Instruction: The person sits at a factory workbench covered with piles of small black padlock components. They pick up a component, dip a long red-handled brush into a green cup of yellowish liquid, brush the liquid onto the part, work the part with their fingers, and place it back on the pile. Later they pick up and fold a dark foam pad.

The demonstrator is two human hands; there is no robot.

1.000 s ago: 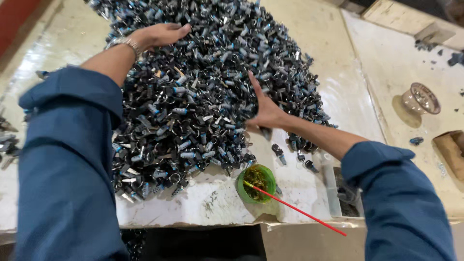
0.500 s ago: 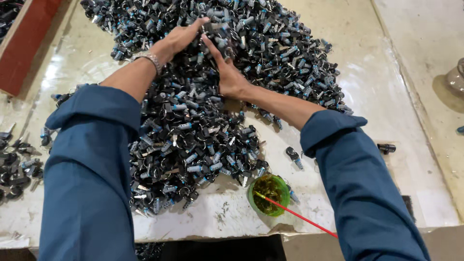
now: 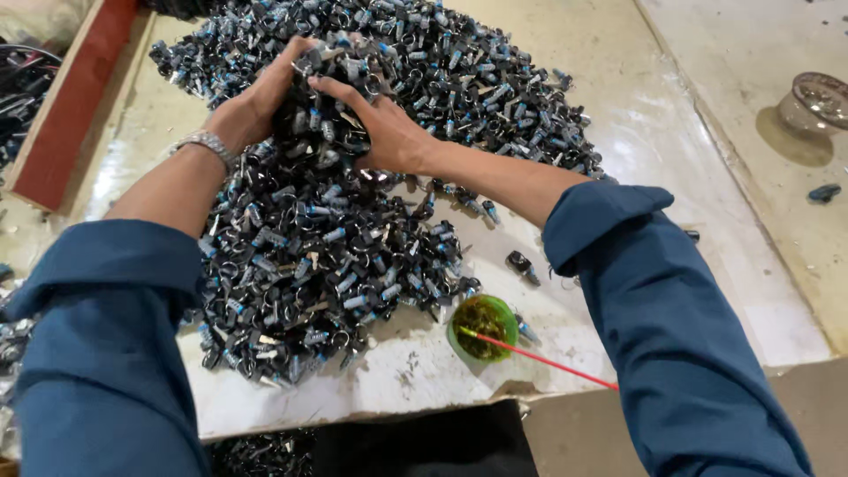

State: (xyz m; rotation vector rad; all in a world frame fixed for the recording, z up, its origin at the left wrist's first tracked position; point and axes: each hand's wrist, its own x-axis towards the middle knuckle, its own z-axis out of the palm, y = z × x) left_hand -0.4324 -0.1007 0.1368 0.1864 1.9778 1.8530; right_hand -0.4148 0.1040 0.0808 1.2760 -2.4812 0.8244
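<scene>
Left hand (image 3: 252,106): cupped round a clump at the far part of the heap, fingers curled into it.
Right hand (image 3: 384,132): pressed against the same clump from the other side — fingers half bent, gripping parts.
Heap of small black clips with blue caps (image 3: 336,238): spread wide over the pale tabletop (image 3: 671,177).
Progress: one double handful gathered — the bulk of the heap lies untouched.
Green cup with red stick (image 3: 481,327): at the near edge, apart from both hands.

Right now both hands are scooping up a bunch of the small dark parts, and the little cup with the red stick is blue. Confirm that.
Not quite: the cup is green, not blue, as the head view shows. The rest holds: both hands, left hand and right hand, scoop the small dark parts, and the red stick rests in the cup.
</scene>
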